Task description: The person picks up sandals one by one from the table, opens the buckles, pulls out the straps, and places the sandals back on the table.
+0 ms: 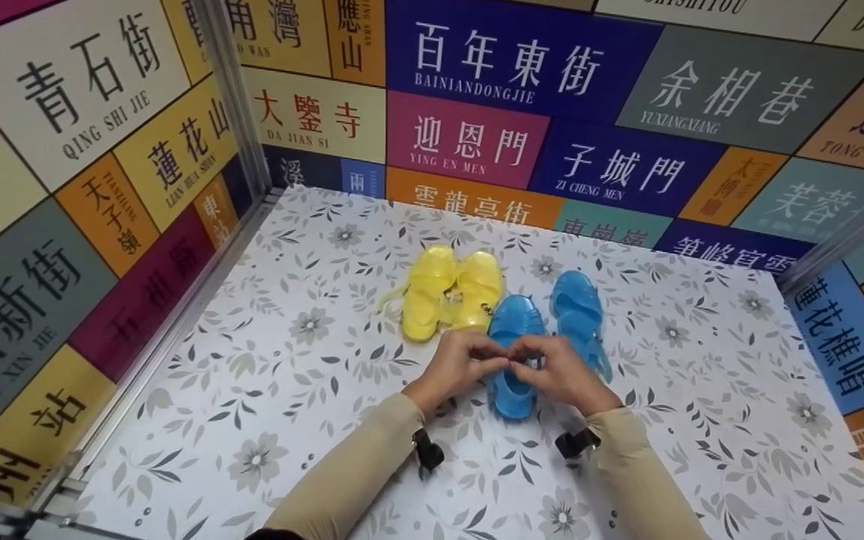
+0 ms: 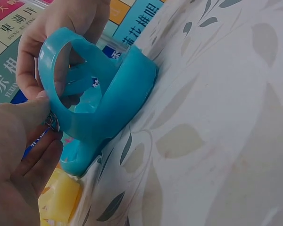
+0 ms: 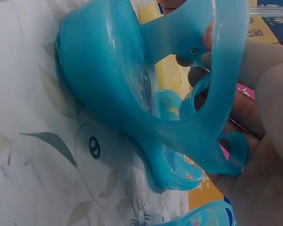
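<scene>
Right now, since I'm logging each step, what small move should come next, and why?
Probably a gentle tug on the strap of the nearer blue sandal to test its fastening: the left hand is at its metal buckle, the right hand holds the strap, and whether it is fastened is hidden.

Bilingual street-name panels: white panel (image 1: 79,90), "QING SHI JIE"; dark-blue panel (image 1: 511,64), "BAINIANDONGJIE" (百年東街 above); pink panel (image 1: 468,140), "YING EN MEN"; grey panel (image 1: 739,86), "YUXIANGXIANG".

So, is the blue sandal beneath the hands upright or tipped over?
Upright: the blue sandal stands sole-down on the flowered tabletop, its straps above.
</scene>
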`<state>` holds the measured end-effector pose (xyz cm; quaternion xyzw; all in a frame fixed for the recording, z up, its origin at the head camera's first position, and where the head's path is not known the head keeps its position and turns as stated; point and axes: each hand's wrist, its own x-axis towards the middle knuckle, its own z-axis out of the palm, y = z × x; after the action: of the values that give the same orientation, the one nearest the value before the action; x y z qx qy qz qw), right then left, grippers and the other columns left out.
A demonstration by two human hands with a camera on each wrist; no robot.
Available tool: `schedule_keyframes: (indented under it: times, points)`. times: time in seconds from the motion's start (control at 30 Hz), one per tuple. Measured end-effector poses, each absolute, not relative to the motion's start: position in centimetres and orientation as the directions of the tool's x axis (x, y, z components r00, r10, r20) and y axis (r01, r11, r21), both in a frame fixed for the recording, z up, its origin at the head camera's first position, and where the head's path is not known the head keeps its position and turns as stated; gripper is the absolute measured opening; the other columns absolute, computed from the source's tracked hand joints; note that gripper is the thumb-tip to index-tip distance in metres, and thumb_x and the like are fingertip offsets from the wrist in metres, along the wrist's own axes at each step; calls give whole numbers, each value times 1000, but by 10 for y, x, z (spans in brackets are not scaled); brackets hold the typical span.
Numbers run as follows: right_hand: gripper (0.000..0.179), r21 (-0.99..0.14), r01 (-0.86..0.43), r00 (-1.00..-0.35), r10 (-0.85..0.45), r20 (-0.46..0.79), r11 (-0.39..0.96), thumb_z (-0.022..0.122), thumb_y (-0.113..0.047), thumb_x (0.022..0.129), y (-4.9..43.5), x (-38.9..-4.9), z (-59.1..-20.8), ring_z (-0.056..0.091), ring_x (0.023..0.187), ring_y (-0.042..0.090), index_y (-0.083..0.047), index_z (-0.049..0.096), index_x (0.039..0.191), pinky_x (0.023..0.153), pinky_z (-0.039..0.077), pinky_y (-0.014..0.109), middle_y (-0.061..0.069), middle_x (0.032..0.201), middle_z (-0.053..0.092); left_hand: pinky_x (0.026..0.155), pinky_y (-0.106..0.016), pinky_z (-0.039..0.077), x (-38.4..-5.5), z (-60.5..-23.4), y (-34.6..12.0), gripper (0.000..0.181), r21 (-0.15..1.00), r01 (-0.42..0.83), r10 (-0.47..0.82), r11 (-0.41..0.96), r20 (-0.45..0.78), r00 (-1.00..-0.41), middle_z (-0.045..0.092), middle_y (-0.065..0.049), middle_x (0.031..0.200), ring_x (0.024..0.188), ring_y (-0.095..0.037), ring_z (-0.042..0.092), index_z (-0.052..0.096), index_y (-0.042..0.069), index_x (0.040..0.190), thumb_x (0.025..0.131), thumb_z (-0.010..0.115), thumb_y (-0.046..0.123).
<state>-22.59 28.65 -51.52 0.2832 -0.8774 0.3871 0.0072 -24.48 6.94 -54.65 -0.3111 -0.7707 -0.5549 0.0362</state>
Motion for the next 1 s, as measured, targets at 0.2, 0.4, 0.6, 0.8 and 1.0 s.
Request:
schedule_keyframes:
  times: [0.2, 0.4, 0.6, 0.8, 1.0]
  points:
    - [19, -644, -560, -815, -483, 319, 520, 76, 1, 89, 291, -227, -513, 72, 87, 13, -14, 80, 101, 75, 62, 46, -2, 97, 78, 76, -22, 61, -248, -545, 70, 11, 816, 550, 442, 179, 432, -786, 78, -7, 95, 84, -10, 73, 84, 7, 101, 92, 83, 13]
    - [16, -612, -591, -800, -480, 360, 525, 75, 2, 85, 297, -228, -512, 72, 85, 15, -7, 79, 98, 73, 62, 45, 2, 95, 78, 78, -29, 63, -247, -545, 69, 7, 818, 546, 438, 183, 429, -790, 77, -8, 93, 84, -13, 72, 83, 4, 97, 92, 82, 7]
    - [12, -635, -542, -833, -453, 318, 551, 75, 2, 88, 301, -224, -513, 72, 85, 17, -2, 78, 99, 75, 63, 43, 7, 95, 78, 77, -23, 61, -246, -550, 67, 9, 829, 531, 430, 178, 419, -799, 77, -8, 93, 83, -11, 72, 82, 0, 98, 90, 82, 5]
    - [12, -612, -534, -836, -471, 281, 583, 75, 1, 89, 298, -224, -514, 73, 89, 19, -5, 79, 99, 78, 62, 46, 3, 96, 78, 75, -23, 61, -246, -550, 67, 8, 816, 552, 414, 172, 448, -792, 78, -8, 92, 81, -12, 73, 82, 0, 97, 90, 83, 5]
    - [12, -551, -597, -791, -540, 286, 583, 75, -6, 94, 287, -226, -516, 73, 98, 26, -10, 80, 104, 86, 60, 51, 4, 104, 78, 77, -22, 61, -243, -548, 68, 8, 818, 548, 429, 173, 439, -790, 78, -7, 95, 84, -9, 74, 83, 6, 100, 94, 80, 9]
